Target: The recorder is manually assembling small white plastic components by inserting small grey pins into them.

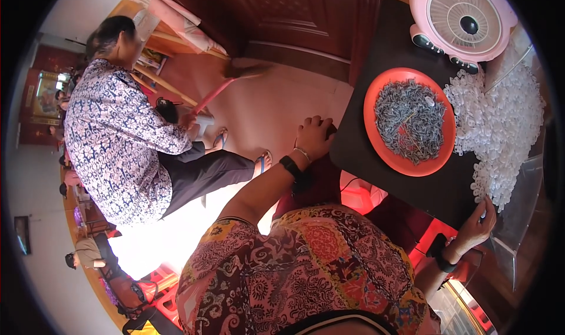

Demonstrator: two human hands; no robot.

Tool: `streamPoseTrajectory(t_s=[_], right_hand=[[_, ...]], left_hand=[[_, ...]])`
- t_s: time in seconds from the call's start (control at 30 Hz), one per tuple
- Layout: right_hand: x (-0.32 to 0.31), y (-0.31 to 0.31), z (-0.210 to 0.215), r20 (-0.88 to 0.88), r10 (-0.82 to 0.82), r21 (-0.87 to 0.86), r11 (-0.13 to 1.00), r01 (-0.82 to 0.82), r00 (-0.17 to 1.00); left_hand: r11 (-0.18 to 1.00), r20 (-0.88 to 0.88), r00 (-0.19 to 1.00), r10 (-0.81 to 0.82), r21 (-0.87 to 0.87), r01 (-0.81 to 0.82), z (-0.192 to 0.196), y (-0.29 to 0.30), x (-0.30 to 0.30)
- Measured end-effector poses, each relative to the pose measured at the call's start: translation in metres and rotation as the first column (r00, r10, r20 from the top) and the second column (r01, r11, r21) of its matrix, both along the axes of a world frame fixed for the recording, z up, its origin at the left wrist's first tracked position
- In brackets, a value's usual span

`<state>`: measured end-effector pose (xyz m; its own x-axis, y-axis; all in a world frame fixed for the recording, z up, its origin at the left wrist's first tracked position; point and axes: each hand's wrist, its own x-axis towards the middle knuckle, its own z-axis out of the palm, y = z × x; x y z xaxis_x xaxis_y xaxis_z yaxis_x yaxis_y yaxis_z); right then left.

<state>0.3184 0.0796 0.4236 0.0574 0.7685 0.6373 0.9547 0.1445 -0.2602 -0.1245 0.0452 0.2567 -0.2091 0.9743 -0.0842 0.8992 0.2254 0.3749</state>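
White plastic pieces (500,129): many, small, ring-like or looped, heaped on the right side of the counter (406,191), the heap narrowing toward the right hand (475,226). Judged handling: very light, fairly stiff, smooth and apt to slide over one another; best taken singly by the edges, between thumb and fingertip.

Right hand: at the near tip of the heap, thumb and fingers closed in a pinch, apparently on one white piece (483,215).

Left hand: (315,137) palm down, fingers bent, beside the counter's left corner, near a dark shape; whether it grips anything is not determinable from this view.

Metal pieces (406,108): grey, slim, screw-like, loose in an orange plate (412,168) left of the heap. Judged hard and rigid, possibly pointed; safest lifted by the shank. One pale piece lies among them.

Counter: black top, flat. At its far end, a pink fan (465,23).

Room: reddish floor (294,94); dark red panelled door (282,5) beyond; red stool (360,198) partly beneath the counter. To the left, a person in a patterned shirt (112,141), holding a red-handled broom (216,92). Strong glare on the floor nearby.
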Motion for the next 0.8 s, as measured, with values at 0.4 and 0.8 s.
streamPoseTrajectory(t_s=[0.4,0.8], right_hand=[[-0.004,0.000,-0.008,0.000,-0.011,0.004,1.000,0.011,1.000],[-0.012,-0.025,0.016,-0.004,-0.017,-0.007,1.000,0.017,1.000]], left_hand=[[1.000,-0.032,0.999,0.001,0.000,-0.001,0.001,-0.006,-0.004],[0.999,-0.003,1.000,0.014,0.041,-0.014,0.029,-0.027,-0.014]])
